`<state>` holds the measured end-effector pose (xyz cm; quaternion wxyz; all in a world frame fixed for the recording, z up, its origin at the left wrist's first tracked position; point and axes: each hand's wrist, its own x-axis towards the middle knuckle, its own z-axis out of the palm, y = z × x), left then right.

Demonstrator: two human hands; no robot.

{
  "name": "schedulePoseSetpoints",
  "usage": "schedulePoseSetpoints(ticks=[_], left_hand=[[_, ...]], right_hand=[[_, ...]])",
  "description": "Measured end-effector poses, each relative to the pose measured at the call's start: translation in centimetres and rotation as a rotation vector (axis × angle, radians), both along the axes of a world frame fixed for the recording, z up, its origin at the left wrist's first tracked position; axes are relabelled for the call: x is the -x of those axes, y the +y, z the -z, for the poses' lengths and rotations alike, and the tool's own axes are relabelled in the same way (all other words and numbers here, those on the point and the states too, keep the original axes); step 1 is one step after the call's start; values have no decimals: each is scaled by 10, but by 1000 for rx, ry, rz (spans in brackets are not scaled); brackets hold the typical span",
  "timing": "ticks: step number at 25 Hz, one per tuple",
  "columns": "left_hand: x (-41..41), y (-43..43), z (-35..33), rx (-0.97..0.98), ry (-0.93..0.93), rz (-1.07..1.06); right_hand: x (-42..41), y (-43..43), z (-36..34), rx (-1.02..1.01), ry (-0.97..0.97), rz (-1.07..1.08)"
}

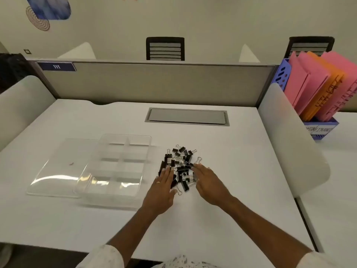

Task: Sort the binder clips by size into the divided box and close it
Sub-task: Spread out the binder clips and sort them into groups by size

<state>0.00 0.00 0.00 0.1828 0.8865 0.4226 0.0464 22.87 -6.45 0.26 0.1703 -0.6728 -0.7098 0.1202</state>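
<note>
A heap of black binder clips [180, 161] with silver handles lies on the white desk, in several sizes. My left hand [161, 192] lies flat on the heap's left edge, fingers spread, holding nothing. My right hand [209, 183] rests on the heap's right side, fingers extended, also holding nothing. Left of the clips stands the clear divided box [116, 167], open, its compartments holding no clips. Its clear lid [58, 171] lies flat to the box's left.
A grey cable hatch [187, 117] is set into the desk behind the clips. White side dividers [289, 142] flank the desk. A blue file holder with pink and orange folders [318, 88] stands on the neighbouring desk at right.
</note>
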Motion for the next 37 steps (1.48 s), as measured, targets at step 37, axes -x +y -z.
schedulePoseSetpoints(ticks=[37], left_hand=[[-19,31,20,-27,-89,15]], right_hand=[[7,32,34,117,19,47]])
